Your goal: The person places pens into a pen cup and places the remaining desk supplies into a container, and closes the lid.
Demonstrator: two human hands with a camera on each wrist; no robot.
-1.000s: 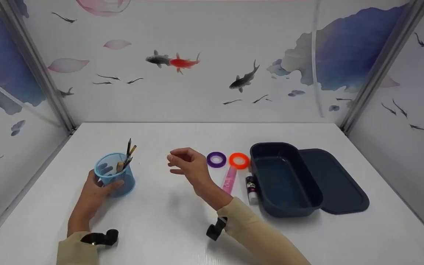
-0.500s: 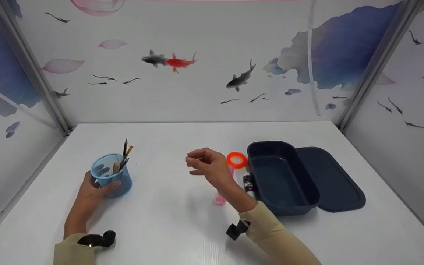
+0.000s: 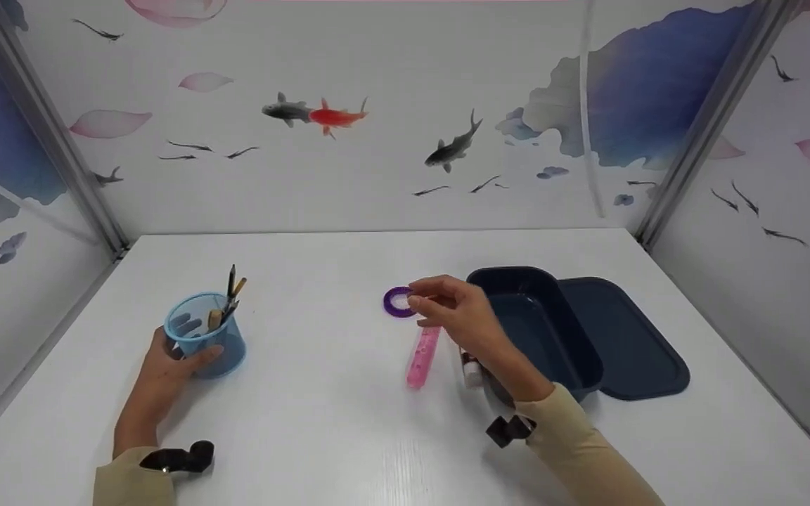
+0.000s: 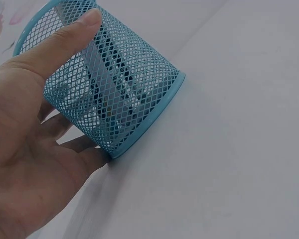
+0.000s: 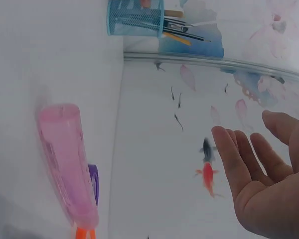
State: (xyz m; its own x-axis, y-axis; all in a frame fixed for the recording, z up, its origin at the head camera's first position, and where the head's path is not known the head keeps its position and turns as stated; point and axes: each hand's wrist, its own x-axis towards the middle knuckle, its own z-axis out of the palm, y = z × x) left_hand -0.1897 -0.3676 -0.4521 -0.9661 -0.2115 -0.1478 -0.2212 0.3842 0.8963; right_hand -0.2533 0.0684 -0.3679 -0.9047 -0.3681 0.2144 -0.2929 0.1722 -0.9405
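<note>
My left hand grips a light-blue mesh pen holder, thumb across the near side and fingers round the back. Pencils and other slim items lean inside it, and the holder's base is low over the table in the left wrist view. My right hand is raised, fingers loosely bent with nothing between them. It overlaps a purple tape ring and the dark blue box in the head view. Below it lies a pink translucent tube. An orange ring peeks out in the right wrist view.
A white-capped stick with a dark label lies along the box's left side, partly hidden by my right hand. The box's flat dark lid lies to its right. Printed panels enclose the white table at back and sides.
My right hand has moved right, from left of the purple ring to over the orange ring and the box's edge. The left hand keeps its grip on the pen holder.
</note>
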